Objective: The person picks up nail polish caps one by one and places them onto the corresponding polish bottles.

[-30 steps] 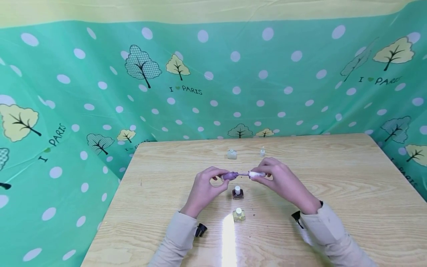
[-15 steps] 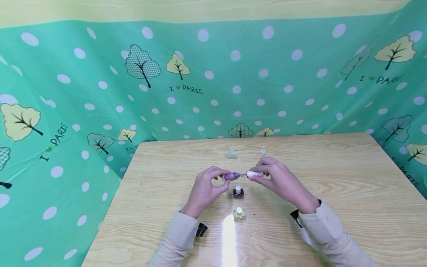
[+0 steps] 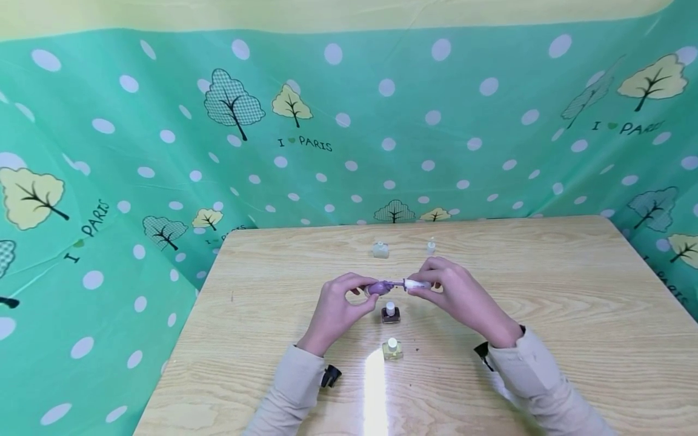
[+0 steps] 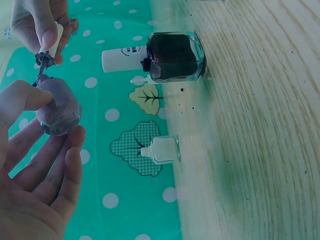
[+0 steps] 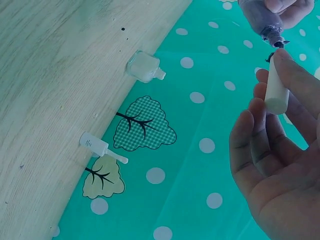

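My left hand [image 3: 340, 306] pinches a purple nail polish bottle [image 4: 59, 107] between thumb and fingers, tilted with its neck to the right in the head view. My right hand [image 3: 455, 293] grips a white brush cap [image 5: 276, 90] by thumb and fingertips. The cap's purple-coated stem reaches to the bottle's mouth, with its brush end hidden at the neck. Purple polish clings around the neck and the cap's rim. Both hands are held above the table, behind a dark nail polish bottle [image 4: 175, 57] with a white cap, which stands upright.
A yellowish polish bottle [image 3: 392, 350] stands nearer on the wooden table [image 3: 262, 363]. Toward the back are an uncapped clear-white bottle [image 5: 143, 66] and a white brush cap standing brush-up [image 5: 94, 143]. A polka-dot curtain [image 3: 327, 121] hangs behind the table.
The right hand has shifted slightly left, so less of the brush stem shows between cap and bottle. The left hand has hardly moved.
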Tool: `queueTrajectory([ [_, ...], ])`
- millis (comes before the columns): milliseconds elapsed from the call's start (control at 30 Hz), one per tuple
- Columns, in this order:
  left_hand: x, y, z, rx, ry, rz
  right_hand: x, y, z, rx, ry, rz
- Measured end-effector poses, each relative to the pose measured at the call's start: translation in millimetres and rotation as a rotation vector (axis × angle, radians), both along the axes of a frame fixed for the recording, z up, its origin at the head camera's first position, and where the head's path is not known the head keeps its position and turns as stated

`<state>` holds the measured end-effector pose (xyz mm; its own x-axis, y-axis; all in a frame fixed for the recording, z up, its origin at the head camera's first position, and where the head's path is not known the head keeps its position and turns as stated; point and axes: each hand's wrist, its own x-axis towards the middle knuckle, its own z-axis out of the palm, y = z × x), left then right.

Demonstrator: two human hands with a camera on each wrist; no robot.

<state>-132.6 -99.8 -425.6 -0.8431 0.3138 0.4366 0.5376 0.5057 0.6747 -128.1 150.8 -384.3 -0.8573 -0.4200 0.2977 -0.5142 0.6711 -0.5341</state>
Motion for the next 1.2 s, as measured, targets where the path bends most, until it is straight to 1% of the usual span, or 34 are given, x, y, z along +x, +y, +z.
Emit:
queueTrajectory([
  [400, -0.4, 1.5, 0.6, 0.005, 0.003, -0.009, -0.6, 1.3, 1.7, 0.003, 0.01, 0.015],
  [567, 0.7, 1.9, 1.1, -0.02, 0.006, -0.014, 0.0, 0.1, 3.3, 0.029, -0.015, 0.018],
  [633, 1.3, 2.5, 0.8, -0.029, -0.001, -0.016, 0.2, -0.9, 3.5, 0.041, -0.01, 0.027],
  [867, 3.5, 8.1, 1.2, -0.058, -0.015, -0.04, 0.9, -7.0, 1.5, 0.073, 0.039, 0.073],
  [1000, 4.7, 9.6, 1.0, -0.071, -0.012, -0.032, 1.2, -8.7, 0.2, 0.074, 0.047, 0.071],
  [1200, 6.4, 11.1, 2.9, -0.086, -0.007, -0.032, 0.8, -7.6, -1.6, 0.063, 0.024, 0.076],
])
